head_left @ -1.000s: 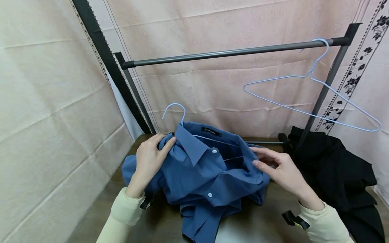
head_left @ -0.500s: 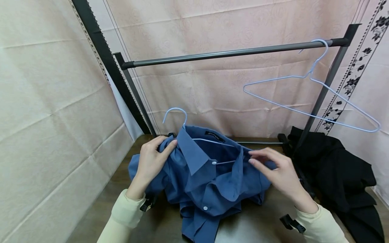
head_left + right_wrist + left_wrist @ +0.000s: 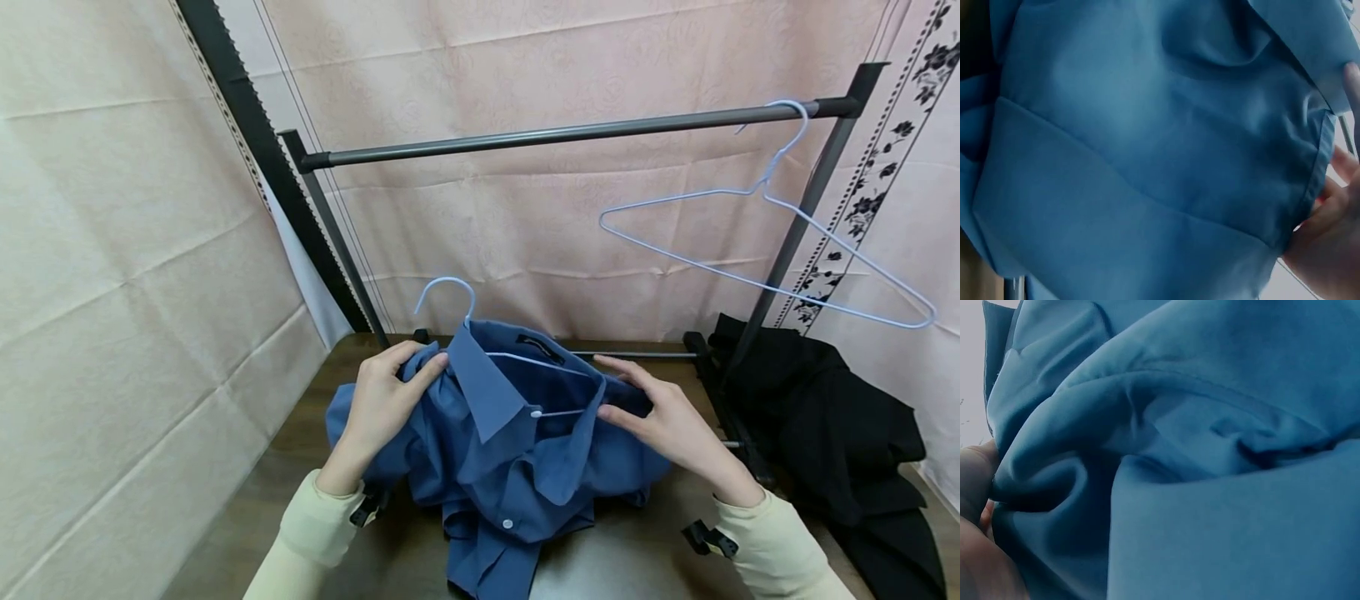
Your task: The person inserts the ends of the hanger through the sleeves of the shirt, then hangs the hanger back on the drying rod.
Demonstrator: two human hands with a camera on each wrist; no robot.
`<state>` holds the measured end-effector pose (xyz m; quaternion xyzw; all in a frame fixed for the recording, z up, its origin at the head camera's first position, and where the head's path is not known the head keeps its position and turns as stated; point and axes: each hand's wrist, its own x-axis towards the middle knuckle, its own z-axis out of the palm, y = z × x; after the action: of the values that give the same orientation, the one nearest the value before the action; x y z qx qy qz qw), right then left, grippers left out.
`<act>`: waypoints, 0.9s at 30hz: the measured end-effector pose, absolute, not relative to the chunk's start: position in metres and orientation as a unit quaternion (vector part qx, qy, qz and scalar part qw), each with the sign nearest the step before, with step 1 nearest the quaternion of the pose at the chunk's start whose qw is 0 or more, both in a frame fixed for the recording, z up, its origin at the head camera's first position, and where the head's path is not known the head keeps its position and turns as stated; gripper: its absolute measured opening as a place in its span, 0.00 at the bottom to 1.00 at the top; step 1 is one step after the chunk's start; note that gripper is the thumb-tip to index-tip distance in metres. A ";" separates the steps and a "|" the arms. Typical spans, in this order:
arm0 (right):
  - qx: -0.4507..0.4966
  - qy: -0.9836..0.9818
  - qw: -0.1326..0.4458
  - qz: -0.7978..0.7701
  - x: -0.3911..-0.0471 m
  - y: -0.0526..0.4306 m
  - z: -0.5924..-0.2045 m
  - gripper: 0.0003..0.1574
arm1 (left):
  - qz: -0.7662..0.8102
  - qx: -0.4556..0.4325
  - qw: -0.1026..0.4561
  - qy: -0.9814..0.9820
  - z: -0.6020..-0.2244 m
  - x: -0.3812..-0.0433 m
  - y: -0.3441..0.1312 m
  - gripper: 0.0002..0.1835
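A blue button-up shirt [image 3: 495, 467] sits bunched above the table, its collar facing up. A light-blue wire hanger [image 3: 447, 281] is inside it, the hook rising from the neck opening and part of the bar showing within. My left hand [image 3: 386, 400] grips the shirt's shoulder beside the hook, thumb in front. At the other side of the collar is my right hand [image 3: 660, 417], fingers spread, thumb touching the collar edge. The right wrist view shows the thumb on the collar [image 3: 1316, 50] and the other fingers at the shirt's edge. Folds of shirt fill the left wrist view.
A black rack rail [image 3: 570, 136] spans the back, with another light-blue hanger [image 3: 690, 258] hooked near its right end. Black clothing [image 3: 825, 425] lies heaped at the right. The brown table [image 3: 637, 550] is under the shirt, with fabric curtains [image 3: 525, 242] behind.
The shirt and hanger hook have shifted slightly right and down with my left hand. My right hand left the shoulder area and moved left to the collar, which now stands more upright.
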<state>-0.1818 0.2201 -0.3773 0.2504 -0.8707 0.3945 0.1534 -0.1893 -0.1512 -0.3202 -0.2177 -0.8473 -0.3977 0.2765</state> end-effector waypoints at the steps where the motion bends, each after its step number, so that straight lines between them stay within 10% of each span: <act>1: 0.253 -0.870 0.161 0.392 -0.182 0.218 -0.378 0.34 | -0.396 -0.218 0.275 -0.848 -0.321 -0.190 -0.151 0.12; 10: 0.276 -0.837 0.235 0.409 -0.184 0.204 -0.371 0.18 | -0.406 -0.256 0.262 -0.837 -0.322 -0.190 -0.145 0.08; 27: 0.354 -0.796 0.242 0.428 -0.187 0.176 -0.352 0.22 | -0.378 -0.345 0.205 -0.834 -0.326 -0.187 -0.125 0.14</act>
<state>-0.1875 0.1762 -0.3519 0.3542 -0.7956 0.4279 0.2418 -0.1870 -0.1248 -0.3262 -0.3447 -0.8342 -0.3783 0.2055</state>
